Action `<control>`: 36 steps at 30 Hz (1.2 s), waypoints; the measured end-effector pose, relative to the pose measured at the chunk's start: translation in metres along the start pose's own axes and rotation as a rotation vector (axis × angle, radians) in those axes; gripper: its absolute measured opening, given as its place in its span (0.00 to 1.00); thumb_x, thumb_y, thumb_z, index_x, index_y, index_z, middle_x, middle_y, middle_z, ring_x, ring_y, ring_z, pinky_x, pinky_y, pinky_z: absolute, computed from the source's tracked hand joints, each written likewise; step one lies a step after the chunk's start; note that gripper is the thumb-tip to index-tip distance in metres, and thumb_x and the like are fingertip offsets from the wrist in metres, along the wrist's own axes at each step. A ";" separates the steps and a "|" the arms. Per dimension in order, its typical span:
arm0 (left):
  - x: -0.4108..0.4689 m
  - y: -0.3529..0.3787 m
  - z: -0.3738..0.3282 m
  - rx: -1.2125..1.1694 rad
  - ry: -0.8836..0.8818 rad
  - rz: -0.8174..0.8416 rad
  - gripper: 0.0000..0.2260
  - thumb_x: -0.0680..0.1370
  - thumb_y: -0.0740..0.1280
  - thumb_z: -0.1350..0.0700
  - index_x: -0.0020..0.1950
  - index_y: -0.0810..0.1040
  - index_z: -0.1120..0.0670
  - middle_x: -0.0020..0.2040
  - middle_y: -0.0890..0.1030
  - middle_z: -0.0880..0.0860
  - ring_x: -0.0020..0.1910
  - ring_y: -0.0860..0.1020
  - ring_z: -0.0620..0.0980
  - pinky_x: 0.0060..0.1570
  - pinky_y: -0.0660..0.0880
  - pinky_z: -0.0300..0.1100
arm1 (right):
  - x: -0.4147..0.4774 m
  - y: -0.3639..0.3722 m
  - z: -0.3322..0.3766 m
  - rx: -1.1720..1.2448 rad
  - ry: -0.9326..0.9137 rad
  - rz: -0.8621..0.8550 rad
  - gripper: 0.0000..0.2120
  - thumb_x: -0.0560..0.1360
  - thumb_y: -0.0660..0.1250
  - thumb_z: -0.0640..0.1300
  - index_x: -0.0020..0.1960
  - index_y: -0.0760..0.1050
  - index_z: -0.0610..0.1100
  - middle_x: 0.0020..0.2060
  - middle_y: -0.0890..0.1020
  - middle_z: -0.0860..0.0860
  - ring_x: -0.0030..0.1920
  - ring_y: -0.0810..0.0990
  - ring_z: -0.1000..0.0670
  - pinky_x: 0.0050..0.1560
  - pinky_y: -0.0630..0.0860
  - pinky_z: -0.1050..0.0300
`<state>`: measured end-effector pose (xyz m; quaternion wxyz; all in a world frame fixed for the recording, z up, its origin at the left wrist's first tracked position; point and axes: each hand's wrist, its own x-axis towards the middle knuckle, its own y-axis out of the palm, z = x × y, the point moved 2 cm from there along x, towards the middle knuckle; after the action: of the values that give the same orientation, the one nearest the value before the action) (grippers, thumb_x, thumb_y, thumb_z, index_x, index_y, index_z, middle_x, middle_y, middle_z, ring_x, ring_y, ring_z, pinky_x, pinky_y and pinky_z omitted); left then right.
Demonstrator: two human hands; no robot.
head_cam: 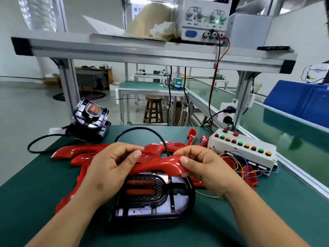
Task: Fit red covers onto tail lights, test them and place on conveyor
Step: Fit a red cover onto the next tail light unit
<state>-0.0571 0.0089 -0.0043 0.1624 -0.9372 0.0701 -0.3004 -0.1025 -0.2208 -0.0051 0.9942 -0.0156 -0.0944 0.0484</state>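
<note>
A black tail light point(153, 198) with two orange bars and a chrome inner face lies on the green mat in front of me. Over its far edge I hold a glossy red cover point(160, 164). My left hand point(110, 168) grips the cover's left part, fingers curled over it. My right hand point(203, 164) pinches its right end between thumb and fingers. A black cable point(142, 130) loops from behind the cover. More red covers point(80, 152) lie spread behind and to the left.
A second tail light point(91, 118) stands on other parts at the mat's back left. A white button box point(243, 148) with coloured wires sits at the right. Beyond it runs the green conveyor point(284, 129) with a blue bin point(300, 98). A power supply point(204, 20) stands on the overhead shelf.
</note>
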 end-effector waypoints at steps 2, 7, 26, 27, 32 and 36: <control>0.001 -0.004 0.003 0.022 -0.016 0.087 0.11 0.71 0.69 0.47 0.52 0.83 0.43 0.50 0.82 0.41 0.52 0.79 0.38 0.56 0.73 0.33 | 0.001 -0.002 -0.001 0.045 0.004 -0.090 0.06 0.77 0.64 0.33 0.50 0.78 0.39 0.33 0.81 0.51 0.31 0.79 0.57 0.31 0.74 0.68; 0.001 -0.012 0.035 0.111 -0.237 0.225 0.12 0.79 0.66 0.49 0.57 0.77 0.32 0.58 0.79 0.42 0.58 0.75 0.36 0.57 0.69 0.33 | 0.001 -0.004 -0.006 -0.007 0.057 -0.123 0.05 0.76 0.66 0.34 0.49 0.79 0.41 0.39 0.81 0.48 0.34 0.81 0.55 0.34 0.76 0.67; -0.014 0.024 0.044 -0.435 -0.594 0.022 0.05 0.79 0.66 0.48 0.47 0.81 0.43 0.48 0.85 0.56 0.47 0.85 0.58 0.47 0.82 0.57 | 0.003 0.000 -0.019 -0.679 0.095 -0.244 0.10 0.72 0.75 0.49 0.52 0.83 0.55 0.44 0.81 0.58 0.46 0.79 0.57 0.55 0.76 0.60; -0.014 0.024 0.045 -0.444 -0.568 0.023 0.04 0.79 0.67 0.47 0.47 0.81 0.43 0.46 0.85 0.55 0.46 0.85 0.58 0.46 0.82 0.57 | 0.003 0.000 -0.019 -0.634 0.094 -0.256 0.08 0.70 0.76 0.48 0.48 0.83 0.56 0.43 0.83 0.55 0.44 0.80 0.57 0.52 0.77 0.59; -0.015 0.024 0.043 -0.519 -0.442 0.119 0.13 0.68 0.73 0.47 0.51 0.80 0.47 0.45 0.85 0.54 0.45 0.85 0.63 0.43 0.81 0.62 | 0.001 -0.004 -0.014 -0.729 0.076 -0.117 0.14 0.66 0.79 0.52 0.50 0.82 0.57 0.46 0.82 0.56 0.45 0.79 0.60 0.48 0.75 0.63; -0.015 0.026 0.046 -0.511 -0.445 0.128 0.10 0.68 0.73 0.52 0.48 0.82 0.50 0.48 0.84 0.60 0.46 0.84 0.65 0.43 0.81 0.63 | 0.000 -0.004 -0.007 -0.899 -0.002 -0.035 0.19 0.66 0.79 0.52 0.54 0.78 0.56 0.49 0.77 0.58 0.49 0.75 0.60 0.49 0.73 0.64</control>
<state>-0.0430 0.0001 -0.0568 -0.0479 -0.9839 0.1645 -0.0505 -0.1009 -0.2253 -0.0122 0.8892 -0.4445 -0.1071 -0.0142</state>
